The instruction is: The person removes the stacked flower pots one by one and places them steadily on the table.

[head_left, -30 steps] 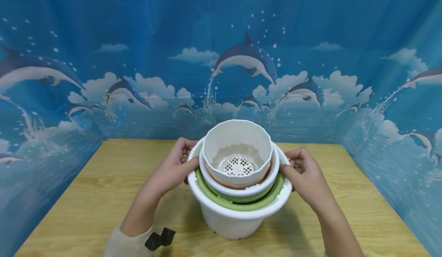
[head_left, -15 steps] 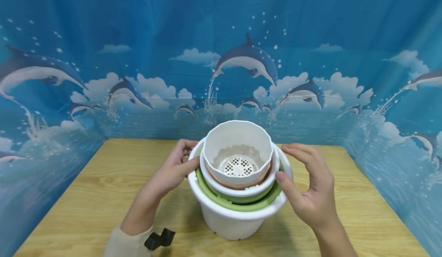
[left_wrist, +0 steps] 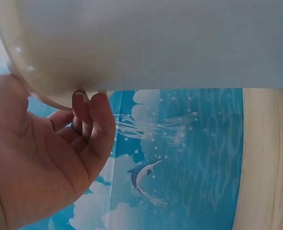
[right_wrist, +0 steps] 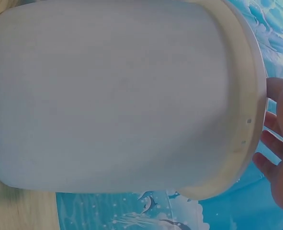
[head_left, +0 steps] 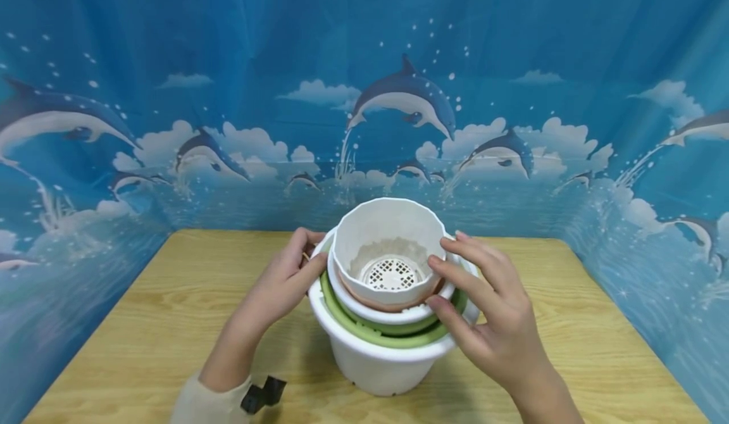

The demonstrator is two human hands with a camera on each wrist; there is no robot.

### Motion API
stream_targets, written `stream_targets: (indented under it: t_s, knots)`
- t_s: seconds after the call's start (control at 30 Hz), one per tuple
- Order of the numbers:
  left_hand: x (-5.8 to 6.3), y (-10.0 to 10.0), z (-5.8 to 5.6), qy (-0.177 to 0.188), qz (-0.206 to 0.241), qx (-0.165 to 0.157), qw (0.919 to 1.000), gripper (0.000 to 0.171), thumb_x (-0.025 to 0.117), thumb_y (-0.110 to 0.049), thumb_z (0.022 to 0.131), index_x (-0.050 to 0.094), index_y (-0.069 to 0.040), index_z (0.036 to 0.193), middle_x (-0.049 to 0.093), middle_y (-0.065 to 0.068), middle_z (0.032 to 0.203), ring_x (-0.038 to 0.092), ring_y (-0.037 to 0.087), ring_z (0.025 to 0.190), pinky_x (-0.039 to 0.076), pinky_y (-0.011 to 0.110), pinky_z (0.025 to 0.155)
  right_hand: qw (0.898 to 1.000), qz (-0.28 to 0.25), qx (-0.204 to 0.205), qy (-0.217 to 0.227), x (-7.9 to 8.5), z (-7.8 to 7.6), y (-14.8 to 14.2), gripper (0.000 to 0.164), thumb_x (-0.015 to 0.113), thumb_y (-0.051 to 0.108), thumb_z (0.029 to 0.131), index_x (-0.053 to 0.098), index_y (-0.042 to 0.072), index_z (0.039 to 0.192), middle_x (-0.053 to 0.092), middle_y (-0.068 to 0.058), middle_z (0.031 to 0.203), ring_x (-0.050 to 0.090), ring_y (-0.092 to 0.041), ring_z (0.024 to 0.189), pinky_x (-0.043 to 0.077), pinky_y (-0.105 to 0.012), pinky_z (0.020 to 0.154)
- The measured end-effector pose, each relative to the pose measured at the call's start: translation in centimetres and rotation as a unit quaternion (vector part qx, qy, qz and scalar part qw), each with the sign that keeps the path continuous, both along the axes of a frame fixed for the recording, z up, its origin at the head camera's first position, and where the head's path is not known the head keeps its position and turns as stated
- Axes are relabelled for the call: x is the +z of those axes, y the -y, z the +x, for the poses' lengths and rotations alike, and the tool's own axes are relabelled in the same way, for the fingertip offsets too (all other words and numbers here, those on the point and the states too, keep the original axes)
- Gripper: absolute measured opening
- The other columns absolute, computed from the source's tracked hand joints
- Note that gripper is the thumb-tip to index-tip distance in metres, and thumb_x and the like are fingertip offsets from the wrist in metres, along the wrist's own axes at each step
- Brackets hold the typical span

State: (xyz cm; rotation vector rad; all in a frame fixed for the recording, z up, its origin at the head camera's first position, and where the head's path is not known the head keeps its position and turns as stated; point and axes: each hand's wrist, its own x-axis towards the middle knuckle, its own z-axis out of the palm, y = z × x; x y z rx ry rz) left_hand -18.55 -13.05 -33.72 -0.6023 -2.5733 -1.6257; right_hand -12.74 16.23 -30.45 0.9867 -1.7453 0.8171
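Observation:
A stack of nested flowerpots stands mid-table. The large white outer flowerpot (head_left: 381, 367) holds a green pot (head_left: 393, 342), a white-rimmed pot (head_left: 370, 314) and a pinkish pot (head_left: 378, 302). Topmost is a white pot (head_left: 387, 221) with a scalloped rim, a perforated base and a brownish stain inside. My left hand (head_left: 279, 285) grips the outer flowerpot's rim, thumb on top; its curled fingers show under the rim in the left wrist view. My right hand (head_left: 501, 323) is spread over the stack's right side, fingertips at the topmost pot's rim and the thumb lower, beside the pinkish pot.
The stack rests on a wood-grain table (head_left: 228, 266). A blue curtain (head_left: 285, 139) printed with dolphins encloses the table at the back and sides. A black item (head_left: 263, 394) sits at the left sleeve's cuff (head_left: 211, 402).
My right hand has let go of the outer flowerpot's rim, spread its fingers and moved left over the stack to the topmost pot's rim. The left hand keeps its grip.

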Motion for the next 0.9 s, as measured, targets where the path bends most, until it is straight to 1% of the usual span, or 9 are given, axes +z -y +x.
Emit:
stream_targets:
  t_s: [0.1,0.27,0.47,0.57,0.63,0.7,0.77,0.83,0.9]
  knots:
    - [0.1,-0.1,-0.1,-0.001,0.002,0.005,1.0,0.031,0.047,-0.029,0.106,0.048,-0.012,0.131,0.055,0.014,0.098,0.06,0.025,0.07,0.055,0.038,0.057,1.0,0.019,-0.011,-0.004,0.0,0.1,0.1,0.035,0.063,0.033,0.099,0.072,0.003,0.116,0.064,-0.021,0.125,0.054,-0.038,0.127,0.037,-0.041,0.113]
    - [0.1,-0.2,-0.1,0.013,0.011,0.007,0.9998,0.034,0.047,-0.029,0.106,0.047,-0.011,0.134,0.054,0.015,0.096,0.06,0.026,0.068,0.055,0.038,0.055,0.998,0.061,-0.026,0.01,-0.1,0.6,0.3,0.035,0.056,0.031,0.103,0.07,0.006,0.122,0.062,-0.018,0.132,0.05,-0.037,0.133,0.035,-0.038,0.115]
    - [0.2,-0.3,0.0,0.007,0.004,0.006,0.9999,0.035,0.047,-0.03,0.106,0.046,-0.012,0.136,0.056,0.014,0.095,0.059,0.025,0.068,0.055,0.038,0.056,0.997,0.066,-0.03,0.024,-0.3,0.9,0.2,0.033,0.055,0.031,0.103,0.071,0.007,0.12,0.063,-0.017,0.129,0.05,-0.037,0.133,0.035,-0.034,0.115]
    - [0.3,-0.2,0.1,-0.045,-0.043,0.034,0.9975,0.035,0.049,-0.034,0.105,0.053,-0.015,0.133,0.056,0.007,0.099,0.058,0.021,0.075,0.054,0.034,0.06,0.997,0.062,-0.031,0.025,-0.3,0.9,0.2,0.032,0.056,0.031,0.103,0.072,0.008,0.118,0.064,-0.016,0.127,0.051,-0.036,0.132,0.036,-0.034,0.114]
    - [0.3,0.0,0.2,-0.095,-0.074,0.059,0.9909,0.031,0.053,-0.037,0.103,0.06,-0.017,0.126,0.055,0.003,0.103,0.056,0.019,0.082,0.053,0.031,0.064,0.998,0.056,-0.029,0.023,-0.3,0.8,0.2,0.031,0.058,0.031,0.102,0.073,0.008,0.117,0.065,-0.016,0.126,0.052,-0.036,0.131,0.036,-0.035,0.114]
    - [0.3,0.4,0.4,-0.152,-0.093,0.075,0.9812,0.023,0.059,-0.037,0.101,0.067,-0.02,0.114,0.054,-0.002,0.103,0.055,0.015,0.088,0.054,0.029,0.068,0.998,0.05,-0.025,0.019,-0.3,0.7,0.3,0.03,0.059,0.031,0.101,0.073,0.008,0.115,0.065,-0.017,0.124,0.052,-0.037,0.13,0.037,-0.036,0.113]
    - [0.2,0.9,0.6,-0.205,-0.093,0.064,0.9723,0.012,0.065,-0.033,0.098,0.07,-0.022,0.102,0.054,-0.005,0.102,0.054,0.013,0.093,0.054,0.029,0.072,0.999,0.045,-0.02,0.016,-0.3,0.6,0.5,0.029,0.06,0.03,0.101,0.073,0.008,0.114,0.065,-0.017,0.124,0.053,-0.037,0.13,0.037,-0.037,0.113]
    - [0.2,1.3,0.9,-0.257,-0.083,0.033,0.9622,0.003,0.071,-0.025,0.094,0.07,-0.023,0.091,0.058,-0.008,0.099,0.055,0.011,0.095,0.052,0.03,0.078,0.999,0.041,-0.016,0.015,-0.3,0.5,0.5,0.029,0.06,0.03,0.101,0.073,0.007,0.113,0.065,-0.018,0.124,0.053,-0.037,0.13,0.037,-0.037,0.113]
    - [0.3,1.6,1.3,-0.308,-0.079,-0.001,0.948,0.007,0.076,-0.02,0.089,0.072,-0.025,0.087,0.061,-0.011,0.097,0.055,0.011,0.097,0.05,0.032,0.082,0.999,0.038,-0.013,0.014,-0.3,0.5,0.5,0.029,0.061,0.03,0.1,0.073,0.007,0.113,0.065,-0.018,0.124,0.053,-0.037,0.13,0.037,-0.037,0.113]
